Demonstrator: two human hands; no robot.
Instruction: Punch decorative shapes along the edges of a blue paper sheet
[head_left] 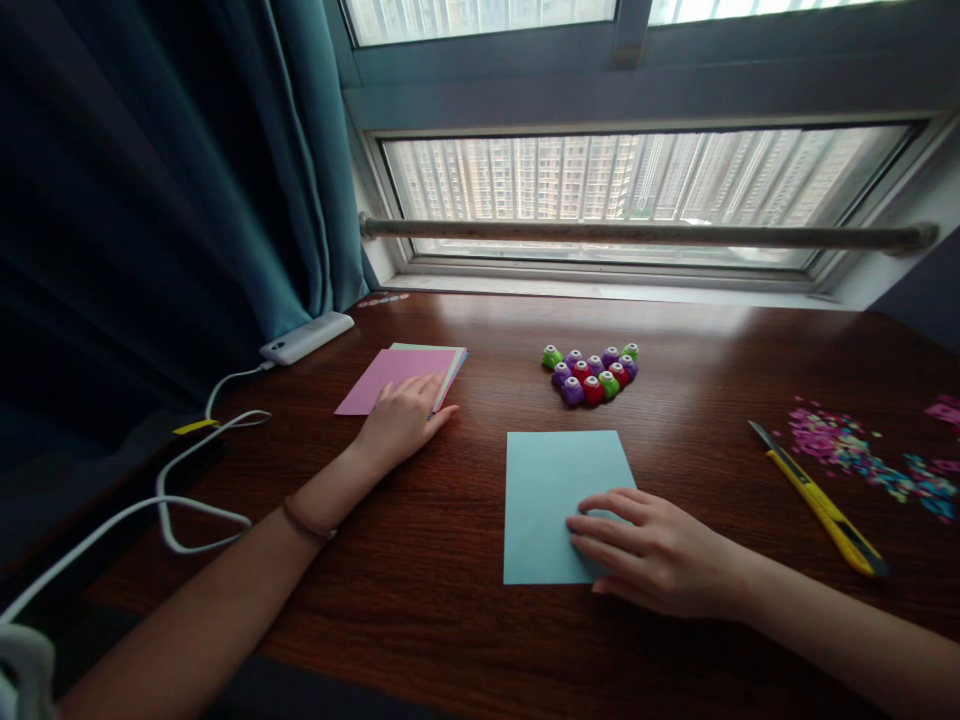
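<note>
1. The blue sheet (547, 500) lies flat on the table (450, 530), just below the centre of the frame, apart from the paper stack (367, 385) at centre left. No fold, cut or mark shows on its visible part; the lower right corner is hidden.
2. Judging by this, work on the sheet has hardly begun, if at all. Anything to be done to it looks still undone, and the stack, pink on top with pale green and blue edges showing, holds further sheets.
3. The left hand (405, 415) rests palm down on the right part of the stack, fingers spread forward, thumb out to the right. It looks relaxed and grasps nothing that can be seen. Its forearm slants in from the lower left, with a band (306, 522) at the wrist.
4. The right hand (652, 550) lies over the lower right of the sheet, fingers slightly bent and pointing left, fingertips on the paper. It seems to rest rather than grip; whether the thumb pinches the edge I cannot tell. Its forearm enters from the lower right.
5. The knife (821, 505) lies unheld at right, beside colourful bits (832, 440). Small figures (592, 388) stand grouped above the sheet.
</note>
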